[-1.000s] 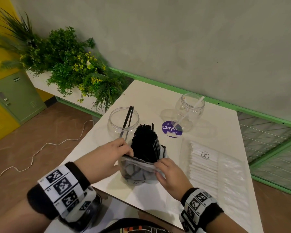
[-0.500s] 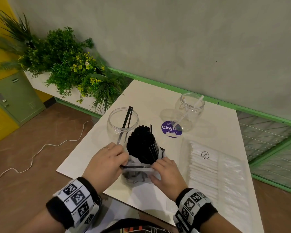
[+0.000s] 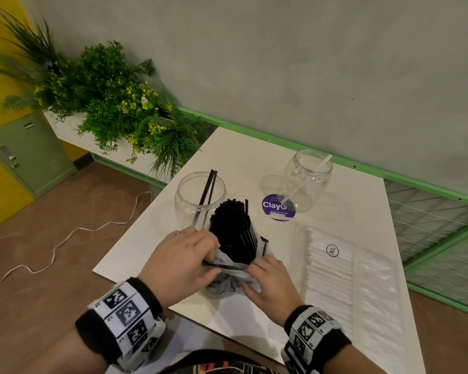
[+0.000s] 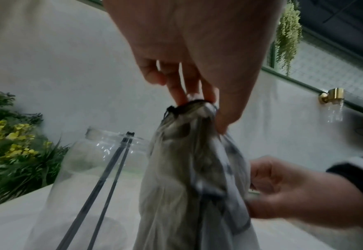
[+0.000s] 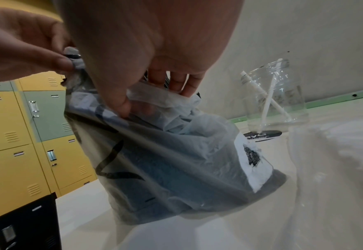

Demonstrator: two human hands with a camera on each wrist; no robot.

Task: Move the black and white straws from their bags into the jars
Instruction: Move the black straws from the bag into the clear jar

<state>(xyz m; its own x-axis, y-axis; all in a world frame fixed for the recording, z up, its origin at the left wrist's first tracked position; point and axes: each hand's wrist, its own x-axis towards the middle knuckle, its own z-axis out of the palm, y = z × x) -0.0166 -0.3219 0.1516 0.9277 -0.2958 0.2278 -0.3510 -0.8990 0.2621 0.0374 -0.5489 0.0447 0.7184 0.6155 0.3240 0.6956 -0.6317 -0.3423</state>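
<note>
Head view: black straws (image 3: 234, 228) stand bundled in thin plastic bag (image 3: 222, 279) at near counter (image 3: 243, 155) edge, just near of left jar (image 3: 200, 197). Left hand (image 3: 181, 263) and right hand (image 3: 270, 282) both pinch bag rim. White straws (image 3: 330, 273) lie in bag, right.

Left wrist view: grip clamped on rim; film soft, crumpled, likely slippery.

Right wrist view: thumb and fingers (image 5: 177, 84) nip rim. Judgement: straws light, stiff; take bundle mid-length.

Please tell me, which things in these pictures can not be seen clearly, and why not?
- Lower part of the black straws: head view, covered by the plastic bag and both hands.
- Right hand palm: right wrist view, too close and cut by the top edge.
- Count of white straws: head view, too small, their clear bag glares.
- Purple sticker: text partly behind the right jar.
</note>
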